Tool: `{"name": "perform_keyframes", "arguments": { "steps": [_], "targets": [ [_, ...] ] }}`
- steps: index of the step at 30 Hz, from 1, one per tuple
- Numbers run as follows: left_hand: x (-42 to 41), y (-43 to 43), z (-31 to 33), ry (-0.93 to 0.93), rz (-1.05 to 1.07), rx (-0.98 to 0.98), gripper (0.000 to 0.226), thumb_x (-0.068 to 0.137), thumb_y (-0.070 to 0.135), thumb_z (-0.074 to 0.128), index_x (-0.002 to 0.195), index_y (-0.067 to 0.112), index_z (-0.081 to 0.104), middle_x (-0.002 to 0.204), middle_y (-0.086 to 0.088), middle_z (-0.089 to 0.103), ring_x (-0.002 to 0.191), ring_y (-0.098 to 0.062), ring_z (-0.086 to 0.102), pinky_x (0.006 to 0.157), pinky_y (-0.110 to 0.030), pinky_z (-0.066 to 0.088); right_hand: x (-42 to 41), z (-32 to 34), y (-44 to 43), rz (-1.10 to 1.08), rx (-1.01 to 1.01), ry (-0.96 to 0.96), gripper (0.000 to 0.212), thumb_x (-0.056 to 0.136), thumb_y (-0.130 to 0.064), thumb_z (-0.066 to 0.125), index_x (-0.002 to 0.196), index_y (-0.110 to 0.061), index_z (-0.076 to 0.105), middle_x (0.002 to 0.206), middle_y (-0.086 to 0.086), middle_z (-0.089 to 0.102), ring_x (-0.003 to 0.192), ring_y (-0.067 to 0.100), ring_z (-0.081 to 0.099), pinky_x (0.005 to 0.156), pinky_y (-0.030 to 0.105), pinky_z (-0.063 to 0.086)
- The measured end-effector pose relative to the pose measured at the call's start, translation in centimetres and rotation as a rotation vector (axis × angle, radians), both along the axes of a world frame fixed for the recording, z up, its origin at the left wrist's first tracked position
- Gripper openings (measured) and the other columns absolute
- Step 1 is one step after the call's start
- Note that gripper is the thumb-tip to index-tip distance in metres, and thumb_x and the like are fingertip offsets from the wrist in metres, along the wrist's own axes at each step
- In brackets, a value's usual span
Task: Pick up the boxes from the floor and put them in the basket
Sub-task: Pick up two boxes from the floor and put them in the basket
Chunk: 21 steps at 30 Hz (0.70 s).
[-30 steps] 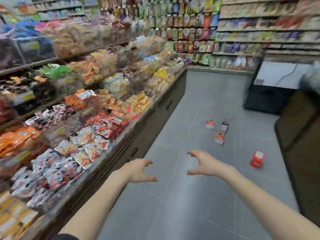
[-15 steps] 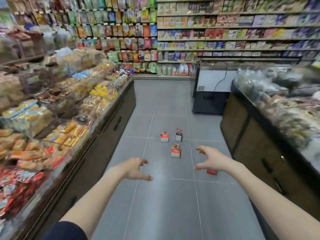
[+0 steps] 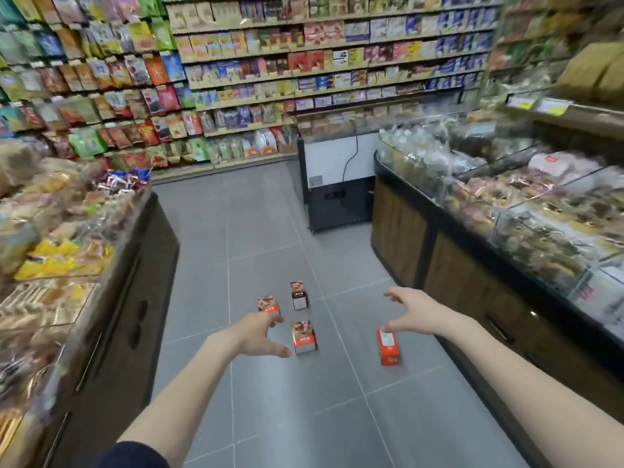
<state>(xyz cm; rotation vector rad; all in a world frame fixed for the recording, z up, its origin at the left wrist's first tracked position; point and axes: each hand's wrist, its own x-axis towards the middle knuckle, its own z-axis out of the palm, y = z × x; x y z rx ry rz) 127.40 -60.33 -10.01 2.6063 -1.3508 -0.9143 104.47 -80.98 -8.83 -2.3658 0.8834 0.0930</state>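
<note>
Hands reach forward over the grey tiled floor, both empty. The left hand, at lower centre, has its fingers spread and loosely curved. The right hand is splayed the same way, palm down. Four small boxes sit on the floor around them. A red-and-white box stands just right of the left hand. A red box lies just below the right thumb. A red-topped box shows above the left fingers, with a dark box beside it. Snack-filled display counters flank the aisle, and stocked shelves fill the top of the frame.
</note>
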Motion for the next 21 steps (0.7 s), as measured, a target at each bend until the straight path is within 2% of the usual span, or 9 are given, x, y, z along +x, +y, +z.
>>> {"name": "perform_keyframes", "arguments": {
  "steps": [9, 17, 21],
  "targets": [
    [9.6, -11.7, -3.9, 0.018, -0.142, 0.047, 0.083, 0.078, 0.04, 0.072, 0.145, 0.011, 0.032, 0.147, -0.005, 0.04, 0.133, -0.019, 0.04, 0.105, -0.026, 0.034, 7.4, -4.3, -10.2, -0.098, 0.062, 0.046, 0.075, 0.075, -0.029, 0.074, 0.138, -0.01, 0.038, 0.14, 0.009, 0.046, 0.129, 0.018, 0.044, 0.101, 0.024, 0.035],
    [18.5, -22.1, -8.9, 0.027, -0.112, 0.153, 0.082, 0.077, 0.04, 0.073, 0.143, 0.013, 0.033, 0.143, -0.006, 0.043, 0.128, -0.021, 0.044, 0.102, -0.029, 0.038, 16.4, -8.6, -22.3, -0.092, 0.139, 0.091, 0.075, 0.075, -0.028, 0.075, 0.137, -0.009, 0.039, 0.139, 0.011, 0.047, 0.128, 0.019, 0.045, 0.102, 0.027, 0.036],
    [21.8, -26.5, -11.3, 0.01, -0.142, 0.205, 0.082, 0.078, 0.04, 0.072, 0.144, 0.015, 0.031, 0.146, -0.005, 0.04, 0.132, -0.021, 0.04, 0.103, -0.028, 0.036, 20.3, -10.6, -27.2, -0.099, 0.166, 0.099, 0.076, 0.074, -0.029, 0.075, 0.138, -0.011, 0.039, 0.139, 0.01, 0.047, 0.128, 0.02, 0.045, 0.105, 0.032, 0.038]
  ]
}}
